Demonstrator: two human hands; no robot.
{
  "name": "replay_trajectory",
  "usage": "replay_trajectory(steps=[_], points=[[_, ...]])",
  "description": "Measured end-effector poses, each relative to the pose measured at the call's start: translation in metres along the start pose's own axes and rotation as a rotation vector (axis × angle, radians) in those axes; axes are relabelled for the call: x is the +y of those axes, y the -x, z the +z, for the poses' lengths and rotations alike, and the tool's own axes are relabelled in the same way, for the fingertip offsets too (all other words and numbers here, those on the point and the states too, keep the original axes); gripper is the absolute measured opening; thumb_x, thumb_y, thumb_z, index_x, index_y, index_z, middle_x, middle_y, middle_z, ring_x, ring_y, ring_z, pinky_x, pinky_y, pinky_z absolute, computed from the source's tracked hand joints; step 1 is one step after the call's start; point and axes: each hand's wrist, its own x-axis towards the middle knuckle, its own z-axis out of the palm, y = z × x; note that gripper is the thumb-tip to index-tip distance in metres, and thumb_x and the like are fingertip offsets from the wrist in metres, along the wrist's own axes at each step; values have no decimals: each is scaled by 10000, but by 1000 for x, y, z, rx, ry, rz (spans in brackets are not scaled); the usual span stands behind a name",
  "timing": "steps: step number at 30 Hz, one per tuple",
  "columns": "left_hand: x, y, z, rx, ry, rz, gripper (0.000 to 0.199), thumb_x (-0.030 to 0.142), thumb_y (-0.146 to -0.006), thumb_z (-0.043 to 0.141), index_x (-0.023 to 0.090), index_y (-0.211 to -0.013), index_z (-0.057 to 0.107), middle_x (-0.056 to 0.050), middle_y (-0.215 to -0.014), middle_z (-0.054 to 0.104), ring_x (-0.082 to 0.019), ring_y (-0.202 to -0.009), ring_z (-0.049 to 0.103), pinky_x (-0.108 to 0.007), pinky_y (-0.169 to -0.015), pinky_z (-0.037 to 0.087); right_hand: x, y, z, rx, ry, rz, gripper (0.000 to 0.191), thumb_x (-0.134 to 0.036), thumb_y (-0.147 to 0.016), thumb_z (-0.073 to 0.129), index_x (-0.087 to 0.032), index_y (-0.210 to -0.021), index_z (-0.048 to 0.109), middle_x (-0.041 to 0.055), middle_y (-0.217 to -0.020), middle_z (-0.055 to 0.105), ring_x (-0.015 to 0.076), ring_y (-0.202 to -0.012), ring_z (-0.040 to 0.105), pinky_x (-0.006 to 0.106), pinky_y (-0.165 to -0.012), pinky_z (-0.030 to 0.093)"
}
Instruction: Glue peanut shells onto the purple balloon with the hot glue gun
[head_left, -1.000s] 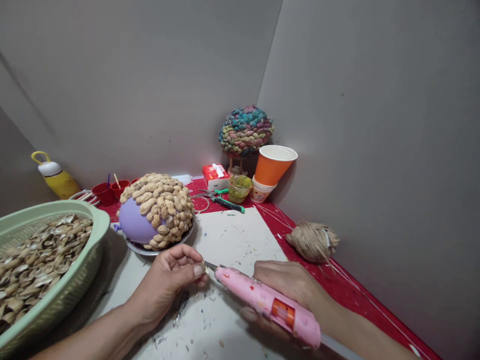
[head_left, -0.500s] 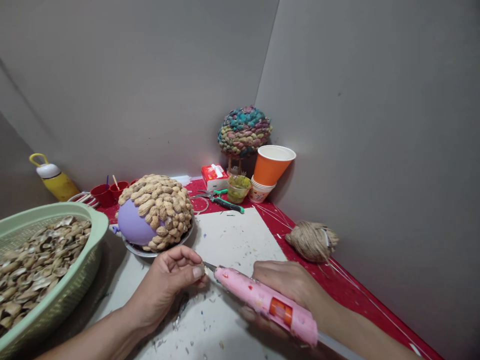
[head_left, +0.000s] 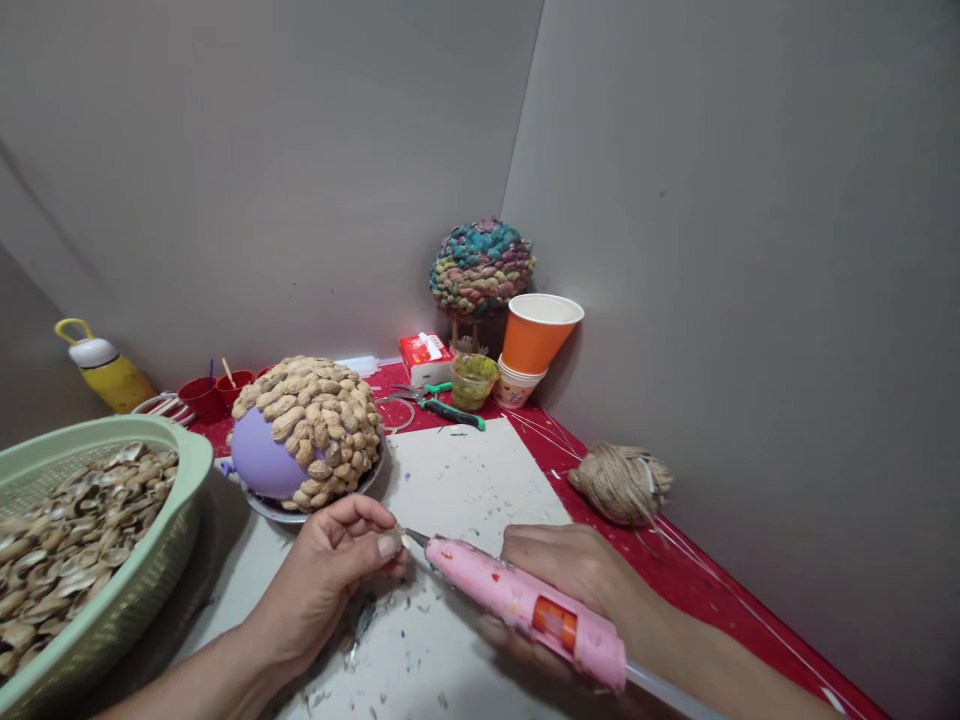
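Observation:
My right hand [head_left: 577, 580] is closed around a pink hot glue gun [head_left: 517, 605], a clear glue stick [head_left: 667, 690] poking out of its rear. The gun's metal nozzle points left and meets a small peanut shell [head_left: 403, 540] pinched between the thumb and fingers of my left hand [head_left: 349, 555]; most of the shell is hidden by the fingertips. Behind my left hand, a purple balloon [head_left: 262, 455] partly covered with peanut shells [head_left: 322, 410] rests in a metal bowl [head_left: 281, 513]. Its bare side and knot face left.
A green basket [head_left: 199, 470] of peanut shells stands at left. Twine [head_left: 622, 483] lies at right. Toward the back are pliers [head_left: 442, 405], a plastic tub [head_left: 474, 382], paper cups [head_left: 536, 335], a tissue pack [head_left: 425, 358], a colourful shell-covered ball [head_left: 481, 265] and a yellow bottle [head_left: 112, 375].
Both hands stay nearly in place, with the glue gun's nozzle still at the shell. The whole view has shifted slightly.

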Motion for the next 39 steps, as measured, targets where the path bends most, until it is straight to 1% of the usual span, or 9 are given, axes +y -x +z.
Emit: replay_trajectory(steps=[4,10,15,18,20,23,29,34,39], points=[[1,0,1,0,5,2,223,231,-698,830,149,-818,661,-20,-707,704,-110,-656,643,-220,-672,499,-1,0,-2,-12,-41,16,366,-434,-821,636,-174,-606,494,-40,-539,443,63,-429,350,238,-443,180],[0,-1,0,-1,8,0,212,225,-713,819,150,-831,659,-33,-737,721,-112,-668,654,-223,-687,508,-2,1,-1,-10,-45,55,358,-451,-805,629,-173,-614,513,-41,-552,442,68,-441,341,240,-453,185],[0,-1,-1,10,-8,17,210,227,-712,818,150,-826,659,-26,-713,709,-111,-660,645,-216,-675,501,1,2,0,-19,-37,28,367,-454,-830,613,-177,-618,502,-32,-560,466,78,-458,370,252,-475,198],[0,-1,0,21,-11,28,201,224,-713,817,150,-813,659,-20,-716,699,-111,-669,642,-219,-686,504,3,3,3,36,-8,-5,413,-488,-855,567,-183,-595,467,-36,-535,447,79,-446,349,257,-469,186],[1,-1,0,26,-16,41,197,221,-711,817,148,-807,661,-16,-720,692,-111,-672,638,-221,-690,506,4,2,4,81,-33,-47,434,-485,-879,531,-185,-578,444,-45,-518,426,73,-434,329,247,-460,186],[1,-2,0,28,-20,53,197,224,-707,819,147,-801,664,-15,-718,684,-112,-671,632,-224,-690,509,4,2,5,108,-51,-68,454,-494,-892,509,-184,-569,436,-49,-509,419,69,-428,325,242,-457,186],[2,-3,1,37,-21,57,202,232,-701,825,145,-800,673,-15,-715,681,-109,-672,627,-218,-692,510,3,3,5,43,-32,-3,440,-514,-844,586,-180,-579,476,-39,-526,458,72,-439,348,253,-470,176],[1,-3,1,50,-8,55,205,219,-689,833,148,-798,675,-7,-706,679,-108,-666,632,-222,-693,515,5,0,4,112,-80,-76,503,-550,-909,492,-182,-567,460,-46,-504,428,71,-418,334,246,-449,195],[0,-1,3,15,14,5,206,225,-699,830,153,-812,674,-22,-715,709,-112,-666,652,-219,-689,512,2,-2,2,104,-72,-87,479,-506,-930,449,-188,-571,442,-42,-504,426,77,-419,338,251,-449,199]])
